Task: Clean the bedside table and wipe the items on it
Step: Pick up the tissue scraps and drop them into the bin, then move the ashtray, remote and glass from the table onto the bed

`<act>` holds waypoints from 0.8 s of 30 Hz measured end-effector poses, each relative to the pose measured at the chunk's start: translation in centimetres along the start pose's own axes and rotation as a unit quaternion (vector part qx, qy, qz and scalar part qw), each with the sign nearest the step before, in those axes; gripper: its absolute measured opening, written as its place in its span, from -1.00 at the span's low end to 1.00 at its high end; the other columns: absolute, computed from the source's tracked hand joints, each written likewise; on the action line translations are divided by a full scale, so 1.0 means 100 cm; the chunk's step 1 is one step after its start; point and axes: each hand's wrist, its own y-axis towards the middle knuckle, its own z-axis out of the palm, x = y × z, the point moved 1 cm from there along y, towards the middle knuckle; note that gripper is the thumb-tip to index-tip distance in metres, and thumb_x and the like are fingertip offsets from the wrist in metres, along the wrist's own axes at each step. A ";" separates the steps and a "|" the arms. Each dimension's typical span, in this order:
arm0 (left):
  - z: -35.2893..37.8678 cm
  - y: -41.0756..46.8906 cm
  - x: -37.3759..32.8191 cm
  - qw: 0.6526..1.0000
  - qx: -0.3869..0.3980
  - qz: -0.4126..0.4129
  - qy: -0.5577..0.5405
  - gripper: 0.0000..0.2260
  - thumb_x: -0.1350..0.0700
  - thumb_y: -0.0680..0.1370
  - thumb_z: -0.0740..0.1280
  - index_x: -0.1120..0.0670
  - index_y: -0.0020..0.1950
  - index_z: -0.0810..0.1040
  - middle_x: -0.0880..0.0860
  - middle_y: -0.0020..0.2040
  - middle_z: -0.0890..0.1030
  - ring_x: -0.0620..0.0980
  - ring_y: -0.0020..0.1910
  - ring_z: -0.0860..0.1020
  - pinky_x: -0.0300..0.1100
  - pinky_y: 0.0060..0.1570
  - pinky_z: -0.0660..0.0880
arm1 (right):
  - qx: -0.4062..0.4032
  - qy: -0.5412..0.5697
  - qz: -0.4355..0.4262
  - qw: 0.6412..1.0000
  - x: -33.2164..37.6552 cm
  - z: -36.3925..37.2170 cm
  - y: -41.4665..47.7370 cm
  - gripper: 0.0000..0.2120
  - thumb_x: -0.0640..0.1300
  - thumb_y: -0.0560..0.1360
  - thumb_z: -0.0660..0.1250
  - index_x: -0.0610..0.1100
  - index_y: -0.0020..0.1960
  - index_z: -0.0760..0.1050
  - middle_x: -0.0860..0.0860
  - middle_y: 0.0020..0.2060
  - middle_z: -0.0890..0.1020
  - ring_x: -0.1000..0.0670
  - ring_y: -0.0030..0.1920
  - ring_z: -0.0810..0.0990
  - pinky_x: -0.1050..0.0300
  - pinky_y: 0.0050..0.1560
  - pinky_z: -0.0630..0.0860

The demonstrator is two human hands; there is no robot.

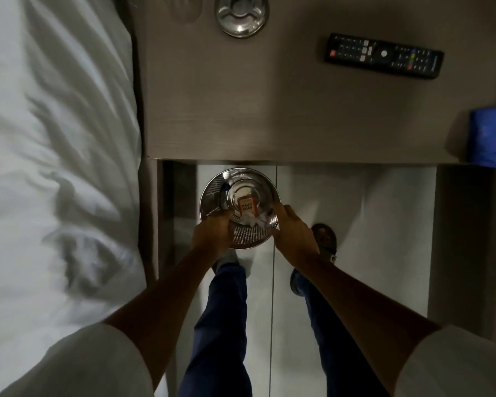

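I hold a round steel ashtray (212,193) in front of the bedside table's front edge, above the floor. An orange matchbox (247,205) and crumpled white paper (258,219) lie in its middle. My left hand (211,234) grips its near-left rim and my right hand (294,234) its near-right rim. On the brown bedside table (269,116) a second steel ashtray (242,15) stands at the back and a black remote control (383,55) lies at the back right. A blue cloth (491,138) rests at the table's right edge.
A bed with white linen (55,167) runs along the left of the table. Below the table's front edge is a glossy pale floor (355,224), where my legs and feet stand.
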 end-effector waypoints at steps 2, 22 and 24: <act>-0.007 0.000 -0.001 1.000 -0.009 -0.007 -0.012 -0.64 0.07 0.65 0.16 0.03 0.46 0.37 0.19 0.25 0.59 0.20 0.18 0.58 0.02 0.12 0.49 | -0.007 -0.010 0.008 1.000 -0.002 -0.010 0.000 -0.48 -0.33 0.49 0.28 -0.02 0.37 0.22 -0.12 0.19 0.48 -0.14 0.01 0.60 -0.11 -0.04 0.63; -0.245 0.192 -0.115 0.943 -0.290 0.076 0.148 -0.35 -0.27 0.56 0.16 0.04 0.55 0.18 0.25 0.56 0.16 0.27 0.49 0.21 0.16 0.40 0.24 | -0.187 -0.194 0.077 0.960 -0.039 -0.285 0.164 -0.23 -0.24 0.30 0.44 -0.09 0.45 0.22 -0.21 0.44 0.23 -0.28 0.44 0.16 -0.26 0.37 0.23; -0.266 0.214 -0.123 0.957 -0.254 0.055 0.125 -0.27 -0.34 0.54 0.14 0.02 0.58 0.11 0.22 0.61 -0.02 0.29 0.57 0.04 0.22 0.48 0.11 | -0.149 -0.173 0.092 0.969 -0.049 -0.291 0.168 -0.28 -0.31 0.36 0.37 -0.05 0.46 0.23 -0.21 0.41 0.29 -0.29 0.40 0.24 -0.26 0.37 0.31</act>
